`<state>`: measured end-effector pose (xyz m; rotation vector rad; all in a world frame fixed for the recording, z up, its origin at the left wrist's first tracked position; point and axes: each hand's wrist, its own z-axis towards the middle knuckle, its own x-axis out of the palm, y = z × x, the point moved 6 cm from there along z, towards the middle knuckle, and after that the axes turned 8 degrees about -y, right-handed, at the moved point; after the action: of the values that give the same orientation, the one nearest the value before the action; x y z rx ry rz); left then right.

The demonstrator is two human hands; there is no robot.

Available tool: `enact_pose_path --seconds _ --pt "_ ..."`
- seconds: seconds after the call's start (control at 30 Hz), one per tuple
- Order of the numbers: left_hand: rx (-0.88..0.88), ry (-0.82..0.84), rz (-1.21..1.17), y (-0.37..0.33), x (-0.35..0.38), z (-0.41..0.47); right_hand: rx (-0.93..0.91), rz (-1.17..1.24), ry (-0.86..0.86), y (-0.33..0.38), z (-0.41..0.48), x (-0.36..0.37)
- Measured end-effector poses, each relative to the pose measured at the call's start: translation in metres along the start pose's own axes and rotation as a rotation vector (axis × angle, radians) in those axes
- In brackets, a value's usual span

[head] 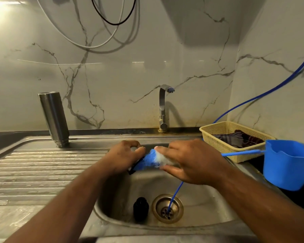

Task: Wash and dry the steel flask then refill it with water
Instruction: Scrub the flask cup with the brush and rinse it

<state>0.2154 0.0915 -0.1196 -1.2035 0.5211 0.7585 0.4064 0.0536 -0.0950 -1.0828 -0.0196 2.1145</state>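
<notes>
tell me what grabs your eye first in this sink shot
Two hands meet over the sink basin: the left hand and right hand both grip a blue sponge, foamy white at one end. Behind on the left, the steel flask stands upside down on the draining board, and a bright blue jug sits at the right edge.

One steel flask [54, 119]; one black cap [141, 208]; one blue scrub pad [146, 161]; two hands, namely the left hand [125, 155] and the right hand [189, 160]; one tap [163, 107]; one sink [200, 199]; one drain strainer [167, 208]; one yellow basket [216, 142]; one blue jug [288, 165]; one blue hose [253, 100].
</notes>
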Motion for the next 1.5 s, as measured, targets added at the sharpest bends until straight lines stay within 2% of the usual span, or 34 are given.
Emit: enact_pose_path --seconds 0.1,0.17,0.3,0.37,0.47,0.53,0.6,0.73,0.83,0.97,1.07,1.2,1.27,1.33,1.43,1.5 --pt "0.065 0.109 -0.186 -0.014 -0.004 -0.007 0.152 0.199 0.055 -0.015 -0.003 0.004" --pt "0.054 0.131 -0.402 -0.015 -0.004 -0.009 0.26 0.259 0.121 -0.019 -0.004 0.01" --pt "-0.119 0.104 -1.001 -0.014 0.001 -0.01 0.524 0.477 0.208 -0.016 -0.009 0.019" --pt "-0.154 0.03 -1.095 -0.019 0.003 -0.011 0.602 0.557 0.223 -0.009 -0.009 0.022" --pt "-0.113 -0.158 -1.006 -0.018 0.004 -0.01 0.628 0.599 0.266 -0.001 -0.007 0.029" --pt "-0.048 -0.279 -0.815 -0.015 0.003 -0.011 0.613 0.588 0.288 0.0 -0.005 0.029" --pt "0.052 -0.329 -0.571 -0.013 0.002 -0.009 0.579 0.523 0.319 -0.001 -0.005 0.029" --pt "0.099 -0.203 -0.24 -0.009 0.011 -0.002 0.514 0.299 0.354 -0.011 -0.01 0.02" --pt "0.158 -0.1 -0.142 -0.017 0.015 0.001 0.503 0.257 0.242 -0.025 -0.012 0.004" --pt "0.188 0.052 -0.264 -0.022 0.013 -0.003 0.353 0.088 0.091 -0.035 -0.009 -0.002" --pt "0.093 0.125 -0.503 -0.022 0.013 -0.011 0.415 0.103 -0.03 -0.049 -0.011 0.002" --pt "-0.048 0.122 -0.971 -0.036 0.018 -0.019 0.563 0.301 0.025 -0.055 -0.016 0.012" --pt "-0.038 0.037 -1.07 -0.038 0.015 -0.019 0.612 0.437 0.085 -0.045 -0.016 0.018" --pt "0.012 -0.08 -1.016 -0.035 0.008 -0.017 0.65 0.522 0.123 -0.033 -0.015 0.026" --pt "0.125 -0.249 -0.752 -0.03 -0.004 -0.016 0.719 0.637 0.137 -0.019 -0.011 0.031" --pt "0.228 -0.304 -0.594 -0.03 -0.007 -0.015 0.744 0.688 0.212 -0.013 -0.011 0.036"
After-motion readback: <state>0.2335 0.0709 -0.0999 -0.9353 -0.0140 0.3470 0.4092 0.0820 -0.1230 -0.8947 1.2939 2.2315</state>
